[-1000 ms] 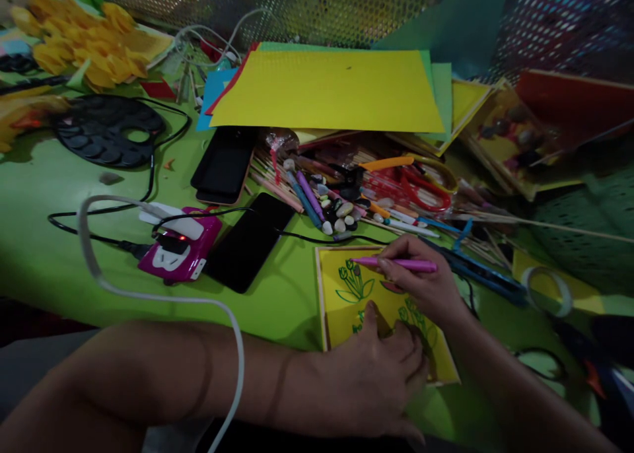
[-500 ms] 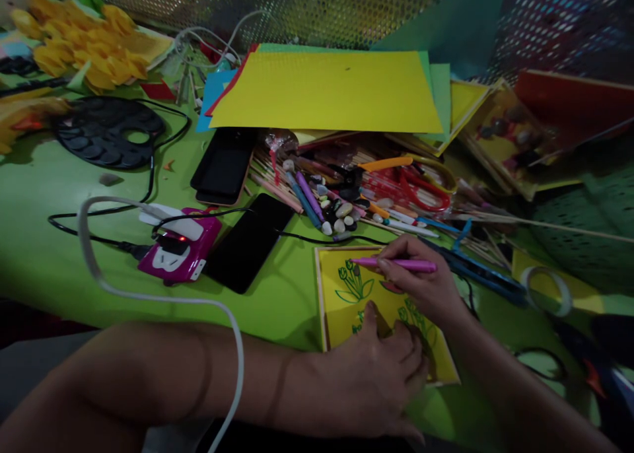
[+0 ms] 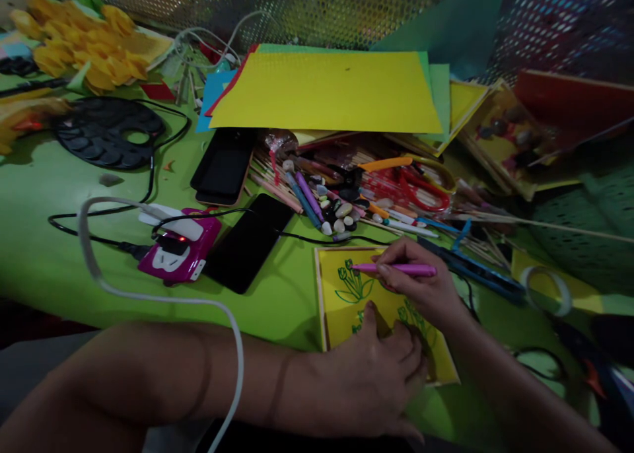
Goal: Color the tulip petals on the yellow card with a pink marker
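Note:
A pink felt-tip pen (image 3: pixel 413 269) is held in my right hand (image 3: pixel 419 284), pinched between thumb and fingers, its tip at a green-outlined tulip drawing (image 3: pixel 352 282). The drawing is on a yellow sheet (image 3: pixel 329 265) with a thin pale wooden frame along its edges. My left hand (image 3: pixel 379 367) lies across the lower part of the sheet, fingers spread and holding it down. Other green flower outlines show between and beside its fingers, partly covered.
Behind the sheet lie pebbles (image 3: pixel 341 212), markers (image 3: pixel 308 195), sticks and red-handled scissors (image 3: pixel 426 192). Left of it are a black phone (image 3: pixel 252 242) and a purple power socket (image 3: pixel 183 248) with cables. A white cable (image 3: pixel 238 347) crosses above my left forearm. A tape roll (image 3: pixel 547 289) sits right.
The pen tip has shifted very slightly down and right over the tulip, with my right hand moving along. My left hand stays in place.

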`<state>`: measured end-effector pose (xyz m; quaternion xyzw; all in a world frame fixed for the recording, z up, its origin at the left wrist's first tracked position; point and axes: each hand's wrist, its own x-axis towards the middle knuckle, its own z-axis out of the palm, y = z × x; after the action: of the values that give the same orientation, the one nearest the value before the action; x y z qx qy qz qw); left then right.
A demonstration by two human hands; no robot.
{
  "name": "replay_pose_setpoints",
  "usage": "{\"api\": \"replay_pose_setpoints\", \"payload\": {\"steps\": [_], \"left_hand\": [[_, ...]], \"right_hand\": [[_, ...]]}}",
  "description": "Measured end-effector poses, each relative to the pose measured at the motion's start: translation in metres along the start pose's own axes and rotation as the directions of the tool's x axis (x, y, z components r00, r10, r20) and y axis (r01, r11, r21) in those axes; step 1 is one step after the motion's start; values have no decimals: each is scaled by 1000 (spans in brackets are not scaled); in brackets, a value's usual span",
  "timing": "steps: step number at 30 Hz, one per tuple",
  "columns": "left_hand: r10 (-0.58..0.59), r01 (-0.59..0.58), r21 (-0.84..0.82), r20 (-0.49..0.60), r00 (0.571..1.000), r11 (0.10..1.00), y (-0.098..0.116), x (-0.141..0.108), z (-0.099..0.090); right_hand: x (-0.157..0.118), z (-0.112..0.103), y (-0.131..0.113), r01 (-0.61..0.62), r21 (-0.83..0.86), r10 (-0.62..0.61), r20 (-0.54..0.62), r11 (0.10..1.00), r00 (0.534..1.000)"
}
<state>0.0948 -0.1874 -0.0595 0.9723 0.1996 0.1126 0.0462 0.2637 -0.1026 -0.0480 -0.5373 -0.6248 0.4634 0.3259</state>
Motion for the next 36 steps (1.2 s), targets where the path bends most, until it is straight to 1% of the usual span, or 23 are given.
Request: {"api": "replay_pose_setpoints", "payload": {"steps": [3, 11, 16, 21, 28, 36], "left_hand": [[4, -4, -2, 18, 1000, 1000, 0, 0, -1], [17, -17, 28, -4, 1000, 999, -3, 0, -2], [5, -5, 31, 21, 1000, 1000, -2, 0, -4], [7, -8, 29, 3, 1000, 1000, -2, 0, -3], [6, -6, 20, -6, 1000, 1000, -1, -1, 0], [8, -8, 21, -3, 1000, 1000, -1, 1, 0]], "right_hand": [[0, 1, 1, 0, 2, 0, 11, 1000, 1000], [1, 0, 4, -8, 15, 8, -1, 1000, 1000], [1, 0, 3, 5, 14, -5, 0, 1000, 1000], [0, 1, 4, -5, 6, 5, -27, 1000, 1000], [0, 1, 0, 7, 19, -7, 3, 1000, 1000], [0, 2, 0, -9, 30, 9, -11, 1000, 1000]]}}
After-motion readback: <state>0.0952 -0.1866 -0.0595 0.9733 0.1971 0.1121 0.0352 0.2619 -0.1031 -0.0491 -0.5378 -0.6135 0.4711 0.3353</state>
